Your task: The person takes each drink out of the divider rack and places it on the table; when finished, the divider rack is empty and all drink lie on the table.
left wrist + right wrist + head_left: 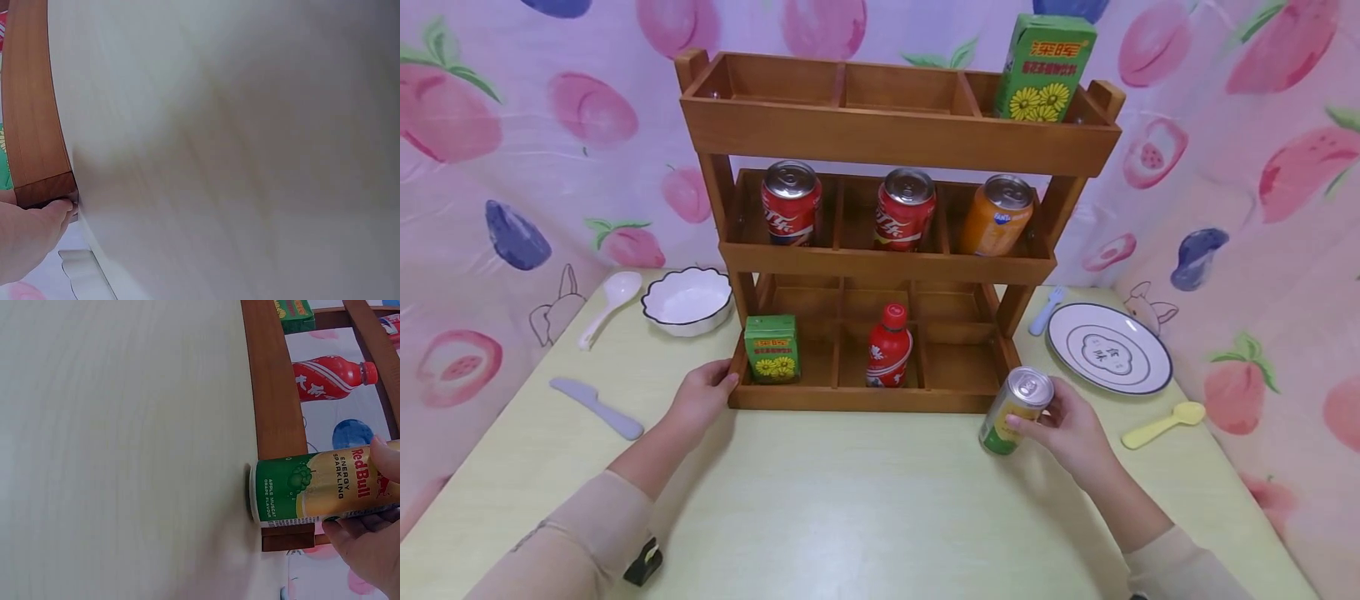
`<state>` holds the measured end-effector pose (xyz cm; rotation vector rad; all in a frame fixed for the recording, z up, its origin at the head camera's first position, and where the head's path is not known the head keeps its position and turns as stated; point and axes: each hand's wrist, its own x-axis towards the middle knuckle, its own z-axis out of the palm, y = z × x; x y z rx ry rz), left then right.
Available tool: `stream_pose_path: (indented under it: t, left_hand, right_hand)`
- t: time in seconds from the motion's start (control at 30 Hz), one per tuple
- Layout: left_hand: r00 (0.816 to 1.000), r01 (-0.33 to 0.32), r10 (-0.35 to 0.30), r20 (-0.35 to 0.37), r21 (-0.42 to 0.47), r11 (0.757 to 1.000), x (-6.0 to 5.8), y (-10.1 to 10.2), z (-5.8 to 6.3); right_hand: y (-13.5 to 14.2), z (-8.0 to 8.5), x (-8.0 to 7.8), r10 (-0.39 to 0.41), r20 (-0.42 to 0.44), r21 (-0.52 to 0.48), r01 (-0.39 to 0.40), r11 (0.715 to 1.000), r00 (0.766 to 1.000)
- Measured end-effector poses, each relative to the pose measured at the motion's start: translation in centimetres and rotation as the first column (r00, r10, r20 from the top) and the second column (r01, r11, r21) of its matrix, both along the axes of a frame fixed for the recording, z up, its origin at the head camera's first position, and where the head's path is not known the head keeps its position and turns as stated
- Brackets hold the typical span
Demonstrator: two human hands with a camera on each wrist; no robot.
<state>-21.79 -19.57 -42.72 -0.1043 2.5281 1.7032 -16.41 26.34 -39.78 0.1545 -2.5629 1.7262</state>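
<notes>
My right hand (1078, 429) holds a gold-and-green Red Bull can (1013, 411), thumb across its front, just before the lower right corner of a three-tier wooden rack (887, 265). In the right wrist view the can (312, 487) stands close to the rack's front board (275, 394). My left hand (700, 400) grips the rack's lower left corner, fingertips against the wood. On the bottom tier are a green drink carton (772, 350) at left and a red bottle (889, 348) in the middle.
The middle tier bears two red cola cans (792, 204) and an orange Fanta can (997, 217). Another green carton (1047, 71) stands top right. At left lie a bowl (688, 302), white spoon (613, 302) and knife (597, 408); at right, a plate (1108, 348), fork (1047, 310) and yellow spoon (1163, 425).
</notes>
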Motion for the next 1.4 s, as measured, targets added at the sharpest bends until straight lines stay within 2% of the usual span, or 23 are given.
stream_pose_path:
  t: [0.27,0.33,0.43,0.5,0.57,0.63,0.73,0.83,1.0,1.2,1.4]
  left_hand:
    - [1.000,0.000,0.000,0.011,-0.005,1.000,0.0,0.0,0.2]
    - [1.000,-0.001,0.001,0.010,-0.006,1.000,0.0,0.1,0.3]
    - [1.000,-0.003,0.004,0.012,-0.006,1.000,-0.1,0.1,0.2]
    - [1.000,-0.007,0.007,0.014,-0.011,1.000,-0.2,0.0,0.1]
    - [1.000,-0.010,0.010,0.018,-0.017,1.000,-0.2,0.0,0.1]
    - [1.000,-0.009,0.010,0.019,-0.023,1.000,-0.3,-0.1,0.1]
    - [1.000,-0.011,0.011,0.015,-0.029,1.000,-0.4,-0.1,0.1]
    - [1.000,-0.007,0.007,0.012,-0.023,1.000,-0.3,-0.1,0.0]
    - [1.000,0.002,-0.002,0.012,0.013,1.000,-0.3,0.0,-0.2]
    - [1.000,-0.004,0.003,0.015,0.025,1.000,-0.3,-0.1,-0.2]
    - [0.999,-0.012,0.011,0.032,0.033,0.999,-0.3,-0.1,-0.3]
  right_hand:
    - [0.2,-0.2,0.2,0.008,0.007,-0.004,-0.008,1.000,1.000]
    - [0.0,0.3,0.3,0.000,-0.029,0.050,0.001,0.999,1.000]
    - [-0.9,2.1,0.8,-0.051,-0.140,0.159,0.074,0.984,0.989]
    - [-2.2,3.9,1.2,-0.090,-0.247,0.208,0.144,0.967,0.965]
    - [-3.8,5.6,1.3,-0.109,-0.328,0.194,0.180,0.964,0.938]
    - [-5.6,6.8,1.2,-0.088,-0.364,0.156,0.154,0.976,0.927]
    - [-8.3,7.4,0.2,-0.022,-0.321,0.115,0.062,0.991,0.947]
    - [-10.6,6.5,-1.4,0.024,-0.216,0.095,-0.003,0.995,0.976]
    - [-13.3,3.5,-4.3,0.001,-0.073,0.139,0.009,0.990,0.997]
    - [-15.3,0.9,-6.8,-0.028,-0.046,0.164,0.035,0.986,0.999]
    - [-16.0,-0.2,-7.4,-0.066,-0.052,0.134,0.073,0.988,0.996]
